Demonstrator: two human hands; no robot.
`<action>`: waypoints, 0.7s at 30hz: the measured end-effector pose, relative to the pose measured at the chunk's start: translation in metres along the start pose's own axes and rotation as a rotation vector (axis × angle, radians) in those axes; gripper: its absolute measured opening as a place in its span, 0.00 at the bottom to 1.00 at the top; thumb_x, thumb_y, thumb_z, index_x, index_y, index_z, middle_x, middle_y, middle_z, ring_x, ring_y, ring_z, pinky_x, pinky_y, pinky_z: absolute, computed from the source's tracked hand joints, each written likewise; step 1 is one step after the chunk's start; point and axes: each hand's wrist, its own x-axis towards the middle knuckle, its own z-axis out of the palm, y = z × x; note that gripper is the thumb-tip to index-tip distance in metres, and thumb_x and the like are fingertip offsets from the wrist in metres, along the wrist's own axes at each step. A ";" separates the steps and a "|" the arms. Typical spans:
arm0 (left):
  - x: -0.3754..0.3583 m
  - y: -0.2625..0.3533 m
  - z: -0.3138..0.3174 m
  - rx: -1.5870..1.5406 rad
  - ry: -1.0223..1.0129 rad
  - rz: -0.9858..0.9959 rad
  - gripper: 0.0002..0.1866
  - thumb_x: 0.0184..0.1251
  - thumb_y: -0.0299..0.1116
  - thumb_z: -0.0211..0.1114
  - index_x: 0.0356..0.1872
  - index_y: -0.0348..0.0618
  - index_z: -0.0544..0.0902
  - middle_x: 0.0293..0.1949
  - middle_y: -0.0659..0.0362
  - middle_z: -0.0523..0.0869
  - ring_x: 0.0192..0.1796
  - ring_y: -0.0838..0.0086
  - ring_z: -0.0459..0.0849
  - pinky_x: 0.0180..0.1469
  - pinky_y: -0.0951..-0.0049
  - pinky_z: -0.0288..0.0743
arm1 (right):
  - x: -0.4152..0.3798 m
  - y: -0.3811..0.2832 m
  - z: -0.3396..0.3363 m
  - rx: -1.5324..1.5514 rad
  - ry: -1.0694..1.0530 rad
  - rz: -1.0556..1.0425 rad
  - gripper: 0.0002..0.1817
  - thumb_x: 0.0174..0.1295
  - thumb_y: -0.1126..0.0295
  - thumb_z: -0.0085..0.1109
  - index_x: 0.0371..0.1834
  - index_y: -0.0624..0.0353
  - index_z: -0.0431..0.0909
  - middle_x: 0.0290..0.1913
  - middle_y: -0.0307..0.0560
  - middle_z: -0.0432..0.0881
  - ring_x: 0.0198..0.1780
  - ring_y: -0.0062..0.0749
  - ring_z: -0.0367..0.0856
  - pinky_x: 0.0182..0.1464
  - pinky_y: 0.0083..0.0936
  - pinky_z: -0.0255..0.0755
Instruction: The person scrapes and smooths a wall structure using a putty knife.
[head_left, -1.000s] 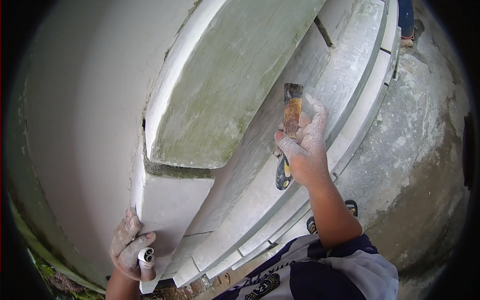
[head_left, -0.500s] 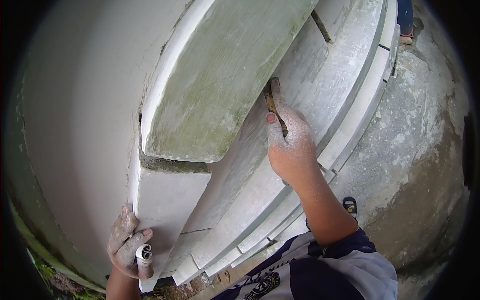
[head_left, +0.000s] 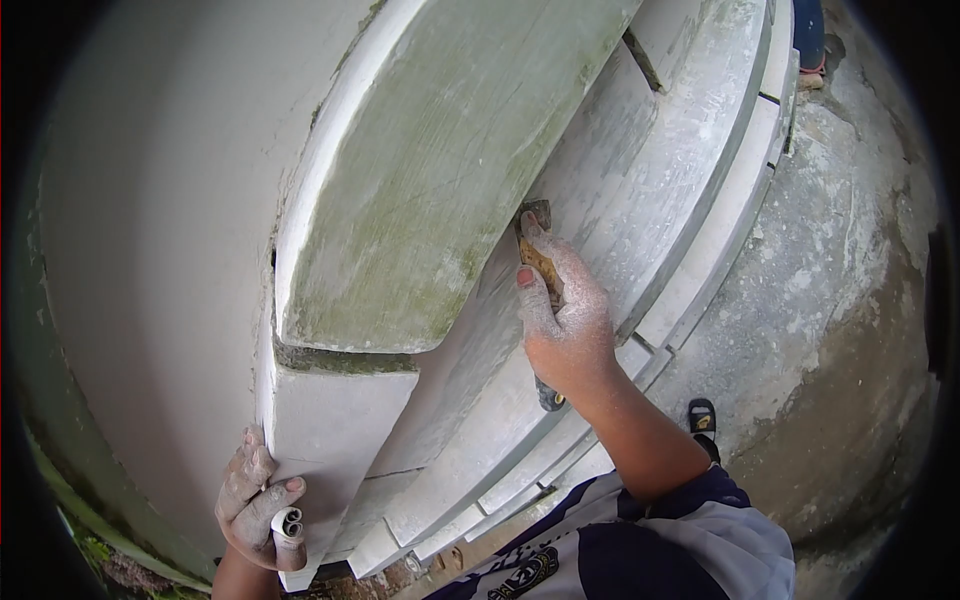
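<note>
My right hand, dusted white, is closed around a scraper with a worn, wood-coloured grip. The index finger lies along it near the short dark blade, which sits by the underside edge of the greenish-white upper slab. The dark butt of the handle shows below the palm. At the lower left, my left hand is curled around a small rolled sheet, white outside and dark inside, perhaps sandpaper. Its fingertips rest by the outer edge of the white lower block.
Curved, stepped white ledges run down the middle. To the right lies a rough, paint-spattered concrete floor, with a sandalled foot on it. A smooth pale wall rises on the left. Something dark blue is at the top right.
My right hand has drawn the scraper down and slightly left along the slab's edge, and more of its blade and butt now show. My left hand stays nearly in place.
</note>
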 end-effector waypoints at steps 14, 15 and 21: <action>-0.007 -0.004 -0.003 0.014 -0.009 0.005 0.12 0.58 0.33 0.55 0.34 0.41 0.86 0.67 0.45 0.79 0.74 0.42 0.70 0.74 0.41 0.61 | 0.034 -0.013 0.006 -0.011 0.072 -0.033 0.14 0.73 0.78 0.53 0.58 0.72 0.76 0.53 0.60 0.84 0.54 0.39 0.86 0.56 0.32 0.78; -0.007 -0.004 -0.003 0.001 -0.003 0.008 0.13 0.58 0.33 0.55 0.34 0.41 0.86 0.67 0.45 0.79 0.74 0.42 0.71 0.74 0.41 0.61 | 0.032 -0.012 0.006 -0.014 0.074 -0.035 0.14 0.73 0.77 0.53 0.58 0.72 0.76 0.53 0.60 0.84 0.54 0.39 0.85 0.56 0.33 0.78; -0.005 -0.005 -0.001 -0.013 0.017 0.026 0.14 0.58 0.34 0.55 0.36 0.39 0.86 0.67 0.44 0.79 0.73 0.41 0.72 0.74 0.41 0.61 | 0.004 -0.005 0.006 0.016 0.001 -0.049 0.16 0.74 0.74 0.54 0.60 0.73 0.76 0.54 0.61 0.83 0.57 0.42 0.84 0.60 0.33 0.75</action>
